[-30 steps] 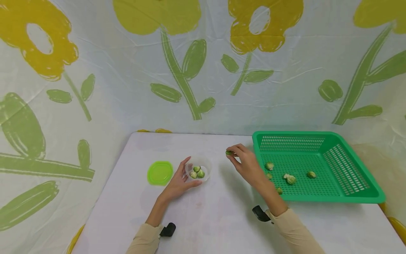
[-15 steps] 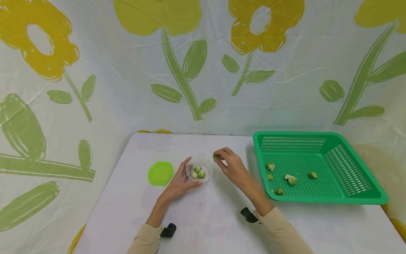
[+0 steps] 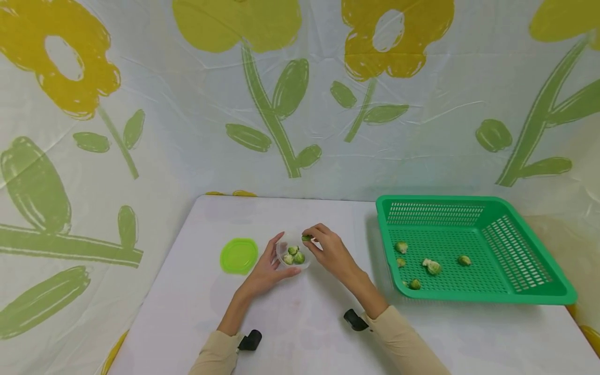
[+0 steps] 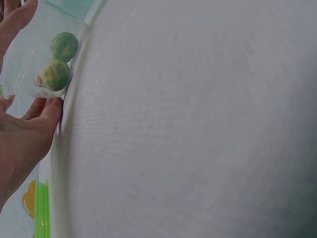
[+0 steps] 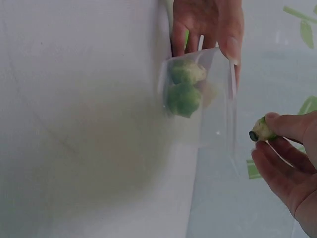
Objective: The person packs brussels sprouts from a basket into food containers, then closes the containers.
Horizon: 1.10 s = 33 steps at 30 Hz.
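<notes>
My left hand (image 3: 263,275) holds a small clear plastic container (image 5: 213,131) on the white table, fingers on its far left side and thumb at the near side. Several Brussels sprouts (image 3: 299,257) lie at the bottom of it. In the right wrist view, one Brussels sprout (image 5: 263,130) is pinched between the thumb and fingertips of my right hand (image 5: 297,158). That sprout is just above the container's right rim, outside its wall in this view. The left wrist view shows fingers and thumb against the container, with two sprouts visible through the wall.
A bright green lid (image 3: 239,255) lies flat on the table left of the container. To the right stands a large green perforated basket (image 3: 497,265) with several Brussels sprouts (image 3: 433,267) scattered in its left half. A flower-printed sheet (image 3: 197,156) hangs behind the table.
My right hand has moved left from beside the basket to the container, carrying the pinched Brussels sprout. The left hand and container have stayed in place.
</notes>
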Available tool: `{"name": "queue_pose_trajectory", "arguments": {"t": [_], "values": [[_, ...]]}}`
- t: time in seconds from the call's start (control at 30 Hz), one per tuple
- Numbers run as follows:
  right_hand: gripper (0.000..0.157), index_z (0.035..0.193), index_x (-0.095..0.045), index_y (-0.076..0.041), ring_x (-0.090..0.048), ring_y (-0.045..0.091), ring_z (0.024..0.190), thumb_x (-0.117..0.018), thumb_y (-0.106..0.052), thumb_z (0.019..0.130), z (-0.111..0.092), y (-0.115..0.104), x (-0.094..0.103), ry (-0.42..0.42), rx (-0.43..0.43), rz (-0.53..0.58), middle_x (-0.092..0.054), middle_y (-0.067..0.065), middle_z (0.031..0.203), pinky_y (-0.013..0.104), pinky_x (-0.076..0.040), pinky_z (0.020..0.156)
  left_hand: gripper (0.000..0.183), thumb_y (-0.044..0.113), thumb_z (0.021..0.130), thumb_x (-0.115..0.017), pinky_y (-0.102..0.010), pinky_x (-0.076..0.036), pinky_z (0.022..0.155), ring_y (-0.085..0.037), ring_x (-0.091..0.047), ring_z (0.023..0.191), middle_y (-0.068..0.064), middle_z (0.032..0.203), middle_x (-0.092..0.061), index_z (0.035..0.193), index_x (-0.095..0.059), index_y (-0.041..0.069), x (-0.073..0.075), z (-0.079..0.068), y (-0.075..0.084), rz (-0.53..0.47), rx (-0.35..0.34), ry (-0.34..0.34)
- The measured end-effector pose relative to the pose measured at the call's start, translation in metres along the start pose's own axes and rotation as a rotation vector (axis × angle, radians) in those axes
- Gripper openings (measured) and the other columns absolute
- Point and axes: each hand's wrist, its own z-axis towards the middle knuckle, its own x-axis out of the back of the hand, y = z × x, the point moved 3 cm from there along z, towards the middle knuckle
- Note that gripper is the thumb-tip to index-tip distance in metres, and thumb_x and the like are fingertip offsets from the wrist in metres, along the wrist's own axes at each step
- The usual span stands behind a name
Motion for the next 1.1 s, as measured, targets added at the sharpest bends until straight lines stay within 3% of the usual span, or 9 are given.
{"name": "queue_pose_trajectory", "arguments": {"t": [0.33,0.63,1.1], "values": [[0.022,0.105,-0.070,0.003,-0.068,0.027,0.088,-0.077,0.010,0.085,-0.001,0.003,-0.015,-0.034,0.023,0.014,-0.066,0.015,0.101,0.039,-0.062,0.078,0.105,0.025,0.087,-0.086,-0.049,-0.022,0.125,-0.029,-0.003,0.158,-0.010,0.171,-0.005,0.165,-0.015,0.028,-0.002,0.000,0.001,-0.013,-0.011,-0.006],[0.023,0.106,-0.071,0.004,-0.069,0.025,0.089,-0.078,0.009,0.085,-0.001,0.006,-0.025,-0.099,-0.011,-0.053,-0.067,0.014,0.102,0.030,-0.061,0.078,0.106,0.024,0.087,-0.086,-0.050,-0.022,0.125,-0.031,-0.006,0.157,-0.012,0.170,-0.007,0.166,-0.015,0.026,-0.003,0.000,0.001,-0.010,-0.007,-0.007],[0.020,0.104,-0.072,0.004,-0.065,0.024,0.085,-0.078,0.009,0.085,0.003,0.005,-0.038,-0.176,-0.051,-0.190,-0.066,0.012,0.097,0.035,-0.059,0.074,0.107,0.027,0.087,-0.086,-0.049,-0.023,0.124,-0.030,-0.003,0.158,-0.009,0.171,-0.004,0.166,-0.014,0.028,-0.001,-0.003,0.003,-0.001,-0.009,-0.001]]}}
